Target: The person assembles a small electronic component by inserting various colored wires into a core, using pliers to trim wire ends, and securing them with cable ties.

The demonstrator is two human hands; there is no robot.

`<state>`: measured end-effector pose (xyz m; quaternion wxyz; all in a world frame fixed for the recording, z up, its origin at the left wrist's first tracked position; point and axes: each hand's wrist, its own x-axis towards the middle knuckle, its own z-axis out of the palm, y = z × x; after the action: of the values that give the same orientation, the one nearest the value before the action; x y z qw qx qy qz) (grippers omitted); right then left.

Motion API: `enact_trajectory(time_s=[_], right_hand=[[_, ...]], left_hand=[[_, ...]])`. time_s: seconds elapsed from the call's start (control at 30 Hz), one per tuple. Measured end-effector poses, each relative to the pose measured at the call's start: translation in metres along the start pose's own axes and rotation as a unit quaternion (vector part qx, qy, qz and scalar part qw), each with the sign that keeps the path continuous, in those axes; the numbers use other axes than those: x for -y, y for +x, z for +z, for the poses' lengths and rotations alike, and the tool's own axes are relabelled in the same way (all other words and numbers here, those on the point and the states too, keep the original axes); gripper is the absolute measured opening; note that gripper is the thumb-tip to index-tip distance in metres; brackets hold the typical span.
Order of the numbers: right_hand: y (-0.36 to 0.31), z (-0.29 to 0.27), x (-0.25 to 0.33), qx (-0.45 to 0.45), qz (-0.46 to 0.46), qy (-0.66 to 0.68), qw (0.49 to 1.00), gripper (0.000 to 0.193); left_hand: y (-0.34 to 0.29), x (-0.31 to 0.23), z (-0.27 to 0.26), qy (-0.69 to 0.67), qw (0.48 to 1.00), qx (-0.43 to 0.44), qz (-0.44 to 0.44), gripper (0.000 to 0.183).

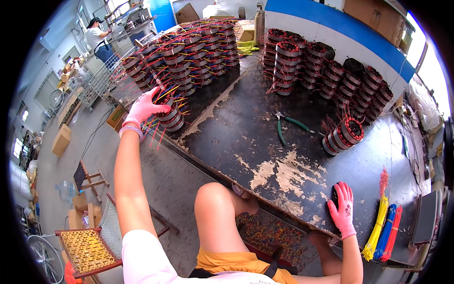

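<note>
My left hand (142, 110), in a pink glove, reaches to the left edge of the bench. Its thumb and fingers grip the top of a short stack of wound motor stators (171, 117) with yellow, blue and red wires sticking out. My right hand (344, 211), also in a pink glove, lies on the bench near its front edge, fingers stretched out, with something dark beside the fingertips. Green-handled cutting pliers (287, 127) lie open mid-bench. To their right, several stators (343, 136) lie in a tilted row.
Tall stacks of wired stators (182, 59) stand at the back left, more stacks (286, 66) along the blue-and-white panel. Bundles of yellow (376, 229), blue (385, 232) and red wires (391, 234) lie at the right. A woven chair (87, 251) stands at left; another person (98, 38) works far back.
</note>
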<state>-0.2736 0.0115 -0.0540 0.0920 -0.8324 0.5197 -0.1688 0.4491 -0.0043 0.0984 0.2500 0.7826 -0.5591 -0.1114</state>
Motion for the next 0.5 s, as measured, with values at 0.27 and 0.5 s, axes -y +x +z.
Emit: enact_trajectory(time_s=[0.27,0.5], right_hand=[[-0.001,0.001,0.0,-0.004,-0.004,0.006,1.0,0.062],[-0.003,0.005,-0.015,-0.039,0.004,0.006,0.999,0.058]], left_hand=[[-0.009,0.0,0.008,0.138,0.99,-0.019,0.007,0.116],[-0.005,-0.014,0.02,0.192,0.981,-0.02,0.018,0.118]])
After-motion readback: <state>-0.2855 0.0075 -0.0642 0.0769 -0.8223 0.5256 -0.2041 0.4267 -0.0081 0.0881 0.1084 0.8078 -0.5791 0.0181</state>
